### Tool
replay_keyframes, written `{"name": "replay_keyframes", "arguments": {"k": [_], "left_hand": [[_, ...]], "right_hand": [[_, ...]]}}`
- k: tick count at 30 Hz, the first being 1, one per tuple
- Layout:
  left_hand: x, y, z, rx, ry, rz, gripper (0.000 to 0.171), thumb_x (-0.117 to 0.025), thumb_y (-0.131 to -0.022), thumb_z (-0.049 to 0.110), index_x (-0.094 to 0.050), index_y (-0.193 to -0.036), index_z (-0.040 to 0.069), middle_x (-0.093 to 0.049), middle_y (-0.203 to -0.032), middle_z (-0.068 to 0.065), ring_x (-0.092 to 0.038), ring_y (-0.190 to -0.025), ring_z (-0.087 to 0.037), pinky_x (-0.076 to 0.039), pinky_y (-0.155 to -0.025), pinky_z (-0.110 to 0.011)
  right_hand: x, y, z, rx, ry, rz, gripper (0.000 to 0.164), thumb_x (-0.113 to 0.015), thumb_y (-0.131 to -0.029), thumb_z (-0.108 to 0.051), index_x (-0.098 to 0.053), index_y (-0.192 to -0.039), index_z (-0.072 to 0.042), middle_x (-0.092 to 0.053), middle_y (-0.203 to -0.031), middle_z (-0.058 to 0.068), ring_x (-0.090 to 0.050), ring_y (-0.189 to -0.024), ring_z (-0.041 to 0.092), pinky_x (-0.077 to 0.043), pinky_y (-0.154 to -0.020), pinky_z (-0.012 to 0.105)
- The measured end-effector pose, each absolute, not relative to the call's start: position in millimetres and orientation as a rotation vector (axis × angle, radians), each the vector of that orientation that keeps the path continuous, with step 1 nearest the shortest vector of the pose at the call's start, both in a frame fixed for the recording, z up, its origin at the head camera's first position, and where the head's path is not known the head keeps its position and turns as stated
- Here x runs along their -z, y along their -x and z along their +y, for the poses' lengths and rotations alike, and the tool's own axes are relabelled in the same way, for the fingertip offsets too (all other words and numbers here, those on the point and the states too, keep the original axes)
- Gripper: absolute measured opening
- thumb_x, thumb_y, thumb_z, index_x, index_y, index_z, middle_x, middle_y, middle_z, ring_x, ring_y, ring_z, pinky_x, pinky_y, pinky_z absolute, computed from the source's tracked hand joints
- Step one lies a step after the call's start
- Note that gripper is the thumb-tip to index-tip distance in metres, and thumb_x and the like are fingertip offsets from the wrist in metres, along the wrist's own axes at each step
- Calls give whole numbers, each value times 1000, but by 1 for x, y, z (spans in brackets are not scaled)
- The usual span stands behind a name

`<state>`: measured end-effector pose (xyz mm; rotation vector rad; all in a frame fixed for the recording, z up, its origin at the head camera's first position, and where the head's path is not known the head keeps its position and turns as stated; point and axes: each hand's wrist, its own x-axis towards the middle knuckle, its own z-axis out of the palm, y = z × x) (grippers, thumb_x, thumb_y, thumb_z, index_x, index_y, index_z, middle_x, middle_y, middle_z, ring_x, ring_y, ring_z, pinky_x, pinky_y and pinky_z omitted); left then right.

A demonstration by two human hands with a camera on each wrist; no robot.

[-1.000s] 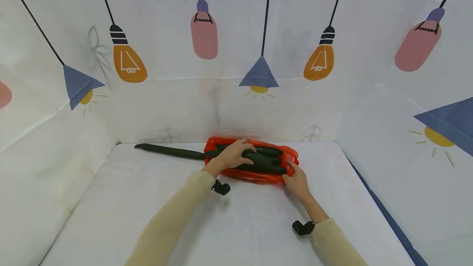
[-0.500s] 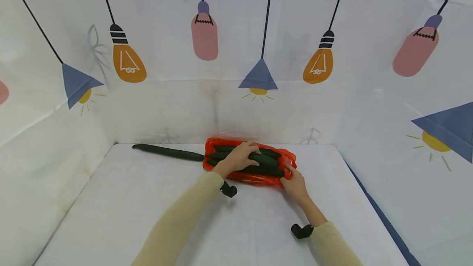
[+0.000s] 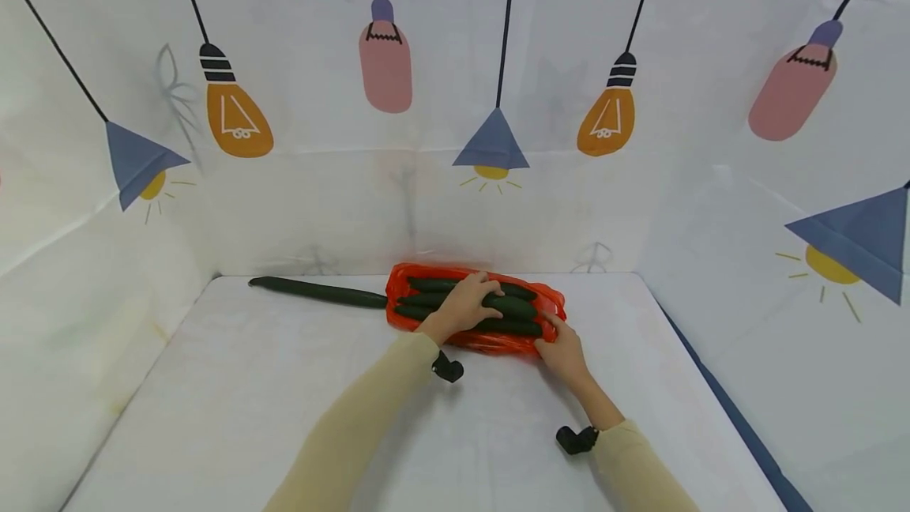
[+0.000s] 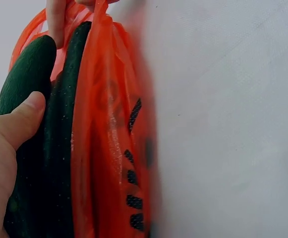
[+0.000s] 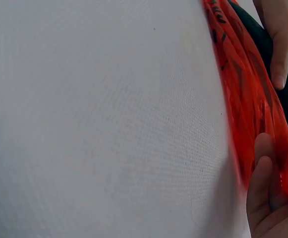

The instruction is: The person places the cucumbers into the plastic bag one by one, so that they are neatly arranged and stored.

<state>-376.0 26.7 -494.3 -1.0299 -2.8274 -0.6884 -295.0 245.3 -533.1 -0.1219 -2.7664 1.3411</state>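
Observation:
A red plastic bag (image 3: 498, 345) lies at the back of the table with several dark green cucumbers in its opening. My left hand (image 3: 465, 305) grips the uppermost cucumber (image 4: 32, 64), its thumb along the near side and its fingers over the far side. At the bag's right end, my right hand (image 3: 564, 350) pinches the bag's edge between thumb and fingers. In the right wrist view the thin red film (image 5: 248, 104) runs up to those fingertips. One long cucumber (image 3: 316, 291) lies outside the bag, its right end close to the bag's left edge.
The white table (image 3: 469, 449) meets a white cloth wall (image 3: 320, 204) printed with hanging lamps, just behind the bag. Further cloth walls stand at left and right. A dark blue strip (image 3: 739, 417) borders the table's right edge.
My left hand has slid a little to the right over the cucumbers, uncovering more of their left ends. The right hand keeps its place on the bag's edge. The head view shifted slightly.

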Motion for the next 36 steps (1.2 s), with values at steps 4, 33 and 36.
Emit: {"name": "replay_keyframes", "arguments": {"k": [4, 33, 36], "left_hand": [[496, 374, 29, 660, 998, -2818, 34, -75, -84, 38, -67, -112, 22, -53, -104, 1, -49, -100, -18, -40, -90, -38], [519, 371, 24, 890, 908, -2644, 35, -82, -77, 38, -73, -107, 21, -60, -102, 2, -50, -95, -18, -40, -90, -40], [522, 369, 25, 897, 943, -2662, 35, -79, -81, 38, -74, -111, 22, -59, -104, 2, -49, -95, -17, -39, -89, -37]], "right_hand": [[532, 295, 244, -1342, 126, -2764, 58, -56, -84, -1, -49, -141, -4, -55, -123, 20, -51, -98, 35, -44, -59, 30], [534, 291, 244, -1317, 89, -2785, 57, -58, -85, -4, -47, -141, -2, -54, -127, 21, -49, -106, 36, -48, -86, 47], [538, 288, 247, -1321, 88, -2776, 57, -58, -84, -3, -48, -140, 0, -55, -123, 22, -50, -101, 35, -49, -74, 42]]}}
